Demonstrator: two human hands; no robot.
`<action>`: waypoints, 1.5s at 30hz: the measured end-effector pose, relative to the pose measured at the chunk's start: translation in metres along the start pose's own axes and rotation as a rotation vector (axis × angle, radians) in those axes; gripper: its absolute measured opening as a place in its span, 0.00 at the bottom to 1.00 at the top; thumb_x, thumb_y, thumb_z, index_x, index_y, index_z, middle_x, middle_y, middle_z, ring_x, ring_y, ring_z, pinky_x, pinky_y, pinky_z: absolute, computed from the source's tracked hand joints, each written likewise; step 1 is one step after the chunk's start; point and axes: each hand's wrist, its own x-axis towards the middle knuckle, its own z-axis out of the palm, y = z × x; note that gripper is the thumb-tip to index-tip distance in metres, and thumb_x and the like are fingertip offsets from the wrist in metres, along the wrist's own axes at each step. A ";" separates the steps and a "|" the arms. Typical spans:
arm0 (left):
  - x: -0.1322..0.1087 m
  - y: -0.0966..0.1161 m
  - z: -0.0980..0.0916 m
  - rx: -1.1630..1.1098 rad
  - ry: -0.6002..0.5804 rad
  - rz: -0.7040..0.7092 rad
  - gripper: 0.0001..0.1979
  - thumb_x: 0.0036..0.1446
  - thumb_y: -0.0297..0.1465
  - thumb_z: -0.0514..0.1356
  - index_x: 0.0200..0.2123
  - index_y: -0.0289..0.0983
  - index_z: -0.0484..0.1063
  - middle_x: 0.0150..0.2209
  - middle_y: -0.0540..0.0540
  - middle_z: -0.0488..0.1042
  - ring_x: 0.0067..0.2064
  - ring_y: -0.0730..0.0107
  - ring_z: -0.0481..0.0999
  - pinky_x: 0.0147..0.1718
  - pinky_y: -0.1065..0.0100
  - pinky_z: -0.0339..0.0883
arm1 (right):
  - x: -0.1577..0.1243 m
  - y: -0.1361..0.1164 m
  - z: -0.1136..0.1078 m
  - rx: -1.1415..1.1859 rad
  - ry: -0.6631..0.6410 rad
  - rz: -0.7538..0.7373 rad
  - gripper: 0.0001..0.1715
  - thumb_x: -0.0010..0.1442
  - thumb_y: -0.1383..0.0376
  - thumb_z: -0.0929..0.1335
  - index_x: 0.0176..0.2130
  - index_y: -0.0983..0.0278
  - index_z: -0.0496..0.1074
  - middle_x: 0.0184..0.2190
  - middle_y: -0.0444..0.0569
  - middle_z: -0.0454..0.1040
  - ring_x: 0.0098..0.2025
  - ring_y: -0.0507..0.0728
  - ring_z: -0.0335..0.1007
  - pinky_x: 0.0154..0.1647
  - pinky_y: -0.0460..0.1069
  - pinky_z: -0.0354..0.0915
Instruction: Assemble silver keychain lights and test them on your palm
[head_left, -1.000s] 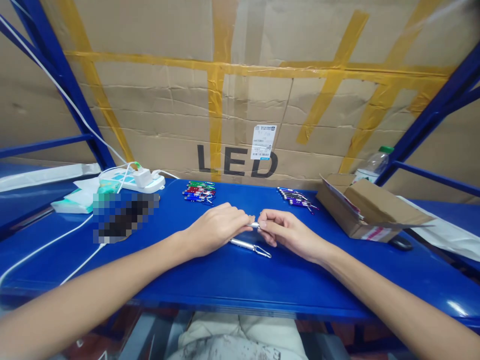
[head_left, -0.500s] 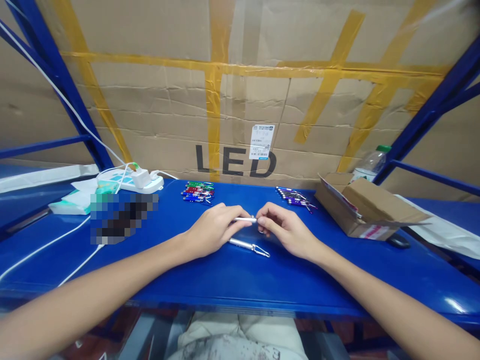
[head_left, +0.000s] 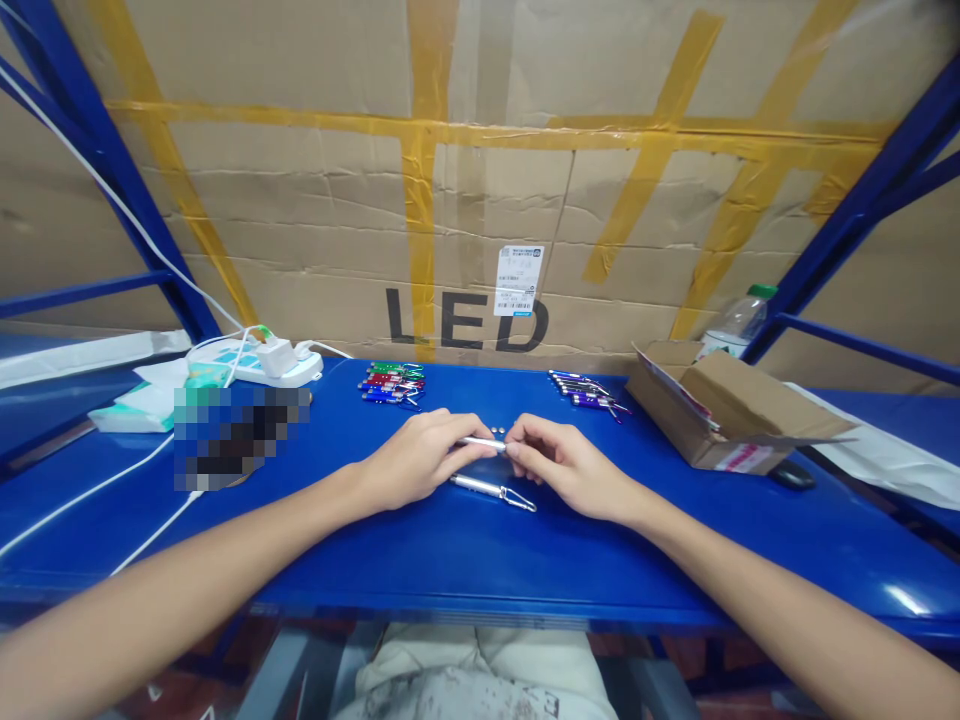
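My left hand (head_left: 416, 460) is closed around a slim silver metal tube (head_left: 481, 442), held level just above the table with its end pointing right. At that end my right hand (head_left: 562, 460) pinches with thumb and fingertips; whether a small part is between them is too small to make out. Just behind the tube lie two tiny shiny round pieces (head_left: 498, 430), like button cells. In front of my hands a silver penlight-like keychain (head_left: 491, 490) with a carabiner clip rests on the blue table (head_left: 465, 570), its left end close under my left hand.
Green, red and blue clip keychains (head_left: 391, 383) lie at the back, with dark and purple ones (head_left: 589, 393) to their right. An open cardboard box (head_left: 705, 410) stands right, beside a bottle (head_left: 739, 320) and a black mouse (head_left: 792, 475). A power strip (head_left: 292, 370) with cables sits left.
The silver tube and my right fingertips have shifted slightly left and down. The two small round pieces now show behind the tube. The view has moved a little.
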 end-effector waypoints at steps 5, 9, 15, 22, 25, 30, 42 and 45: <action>0.001 0.000 -0.001 0.057 0.040 0.098 0.13 0.78 0.38 0.57 0.50 0.38 0.79 0.44 0.45 0.84 0.41 0.65 0.80 0.43 0.65 0.71 | 0.005 0.000 -0.001 0.231 -0.035 0.105 0.24 0.69 0.44 0.72 0.38 0.62 0.71 0.29 0.43 0.74 0.29 0.52 0.66 0.32 0.49 0.65; 0.002 0.002 0.000 0.083 0.068 0.127 0.14 0.78 0.37 0.55 0.50 0.37 0.78 0.44 0.43 0.84 0.42 0.65 0.82 0.44 0.64 0.72 | 0.006 0.000 -0.003 0.252 -0.052 0.111 0.25 0.68 0.43 0.72 0.38 0.61 0.71 0.28 0.42 0.73 0.28 0.52 0.65 0.31 0.49 0.64; 0.004 0.001 0.001 0.087 0.075 0.021 0.14 0.79 0.38 0.54 0.49 0.39 0.78 0.43 0.45 0.85 0.41 0.64 0.82 0.43 0.64 0.72 | 0.004 0.008 -0.018 -0.391 0.052 -0.094 0.14 0.78 0.57 0.62 0.42 0.59 0.71 0.37 0.49 0.76 0.39 0.59 0.70 0.44 0.55 0.65; 0.005 -0.004 -0.002 0.109 0.086 -0.031 0.14 0.79 0.38 0.54 0.49 0.39 0.78 0.45 0.46 0.85 0.43 0.63 0.83 0.44 0.63 0.70 | 0.004 0.019 -0.022 -0.660 -0.114 -0.138 0.08 0.76 0.65 0.63 0.42 0.59 0.70 0.43 0.52 0.73 0.44 0.62 0.67 0.48 0.57 0.66; 0.005 -0.004 -0.002 0.118 0.094 -0.026 0.14 0.79 0.38 0.55 0.49 0.39 0.78 0.46 0.46 0.85 0.44 0.62 0.83 0.45 0.63 0.70 | 0.003 0.020 -0.021 -0.595 -0.128 -0.146 0.12 0.78 0.65 0.59 0.44 0.59 0.70 0.44 0.53 0.72 0.46 0.62 0.68 0.49 0.57 0.67; 0.005 -0.004 -0.001 0.123 0.083 -0.021 0.14 0.79 0.38 0.55 0.49 0.38 0.78 0.46 0.46 0.85 0.44 0.62 0.83 0.44 0.63 0.70 | 0.004 0.021 -0.024 -0.543 -0.151 -0.151 0.08 0.77 0.67 0.63 0.45 0.59 0.70 0.44 0.52 0.73 0.49 0.62 0.68 0.51 0.56 0.66; 0.005 0.000 -0.001 0.122 0.057 -0.034 0.14 0.78 0.38 0.55 0.48 0.39 0.78 0.44 0.46 0.85 0.43 0.62 0.83 0.44 0.63 0.68 | 0.002 0.024 -0.014 -0.509 -0.066 -0.081 0.10 0.80 0.63 0.57 0.45 0.58 0.63 0.42 0.49 0.72 0.44 0.60 0.67 0.46 0.54 0.64; 0.005 0.001 -0.001 0.124 0.053 -0.035 0.14 0.78 0.38 0.55 0.49 0.39 0.79 0.44 0.46 0.85 0.43 0.62 0.83 0.44 0.63 0.68 | 0.003 0.025 -0.014 -0.487 -0.051 -0.054 0.10 0.80 0.62 0.57 0.44 0.58 0.62 0.41 0.48 0.73 0.43 0.59 0.68 0.45 0.53 0.64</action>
